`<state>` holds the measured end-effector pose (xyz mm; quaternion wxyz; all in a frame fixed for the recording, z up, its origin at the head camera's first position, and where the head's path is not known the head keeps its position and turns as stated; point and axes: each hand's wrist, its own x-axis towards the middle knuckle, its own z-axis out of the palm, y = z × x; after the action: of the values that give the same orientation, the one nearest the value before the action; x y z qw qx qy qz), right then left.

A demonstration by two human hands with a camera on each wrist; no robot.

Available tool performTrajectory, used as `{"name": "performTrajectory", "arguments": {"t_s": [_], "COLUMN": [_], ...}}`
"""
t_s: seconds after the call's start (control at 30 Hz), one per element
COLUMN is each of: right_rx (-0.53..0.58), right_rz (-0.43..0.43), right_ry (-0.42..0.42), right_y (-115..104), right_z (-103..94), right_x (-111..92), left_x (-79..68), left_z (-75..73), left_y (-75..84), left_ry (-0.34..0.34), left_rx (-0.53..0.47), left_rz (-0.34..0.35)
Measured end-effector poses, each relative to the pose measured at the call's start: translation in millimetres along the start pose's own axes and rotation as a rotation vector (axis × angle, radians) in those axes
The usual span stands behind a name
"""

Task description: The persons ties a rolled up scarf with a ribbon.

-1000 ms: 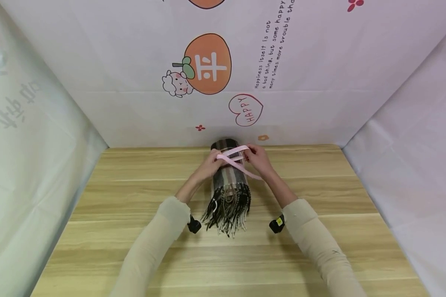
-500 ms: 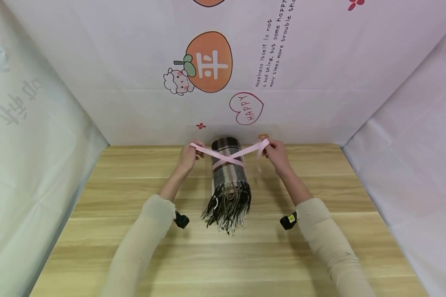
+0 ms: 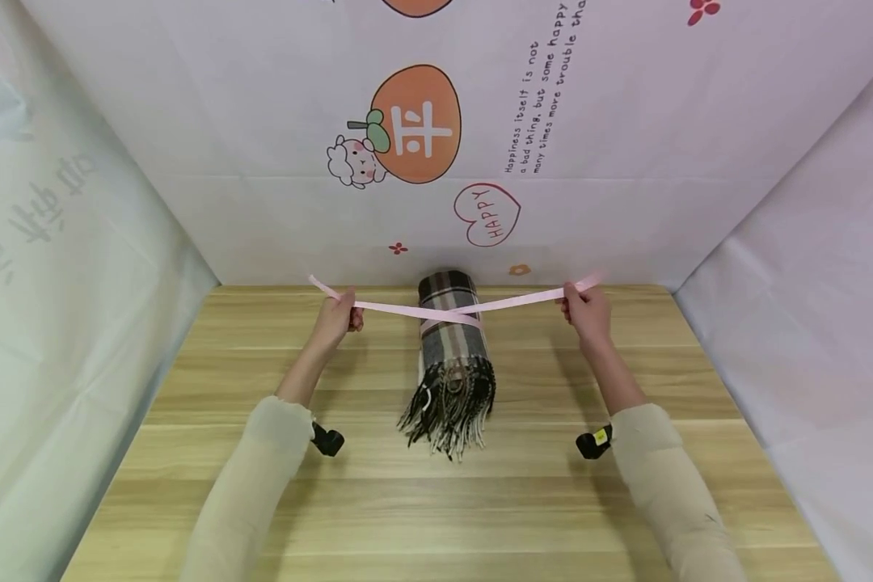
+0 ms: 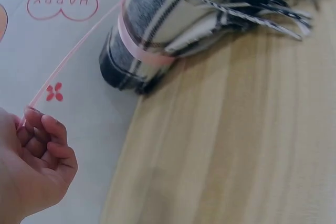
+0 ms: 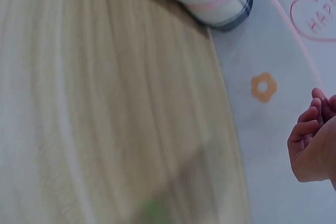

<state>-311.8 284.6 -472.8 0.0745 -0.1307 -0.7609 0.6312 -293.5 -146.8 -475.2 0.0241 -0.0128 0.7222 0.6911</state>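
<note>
A rolled plaid scarf (image 3: pixel 453 343) with dark and white fringe lies on the table, its fringed end toward the person. Round its middle runs a pink ribbon (image 3: pixel 400 309), crossed over itself on top of the roll. My left hand (image 3: pixel 337 317) pinches one ribbon end out to the left, a short tail sticking up past the fingers. On the opposite side my right hand (image 3: pixel 588 311) pinches the other end, its tail blurred. Both stretches look straight and taut. In the left wrist view the ribbon band presses round the scarf (image 4: pixel 152 30), and the fingers are curled.
The wooden table (image 3: pixel 436 517) meets a white printed backdrop (image 3: pixel 276 226) right behind the scarf. White sheets (image 3: pixel 807 339) hang at both sides. Black wrist cameras (image 3: pixel 327 440) sit under each sleeve, close over the table.
Both hands have moved apart, from close over the scarf to wide on either side. The ribbon ends have been drawn out straight and the crossing has tightened onto the roll. The scarf stays put.
</note>
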Motion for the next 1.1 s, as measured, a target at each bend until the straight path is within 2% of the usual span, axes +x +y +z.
{"name": "performTrajectory", "arguments": {"t_s": [0.27,0.43,0.6,0.73,0.9,1.1], "right_rx": [-0.039,-0.096,-0.291,-0.455,-0.627,-0.719], "right_rz": [0.061,0.074,0.04,-0.031,-0.108,-0.087], "right_ry": [-0.022,-0.022,0.023,0.068,0.089,0.046], "right_y": [26,41,52,57,59,62], "right_z": [-14.9,-11.3,-8.9,-8.4,-9.1,-14.4], "right_x": [0,0,-3,-7,-10,-6], "left_x": [-4.0,-5.2,-3.6,-3.7,-3.4,-7.0], "left_z": [-4.0,-7.9,-11.5,-13.0,-16.3,-26.4], "left_y": [-31.6,-45.2,-51.8,-52.4,-53.4,-53.9], "left_ry": [0.009,0.065,0.072,0.086,0.07,0.042], "left_rx": [-0.047,-0.038,0.007,0.023,0.04,0.097], "left_rz": [-0.114,-0.173,-0.247,-0.287,-0.317,-0.326]}}
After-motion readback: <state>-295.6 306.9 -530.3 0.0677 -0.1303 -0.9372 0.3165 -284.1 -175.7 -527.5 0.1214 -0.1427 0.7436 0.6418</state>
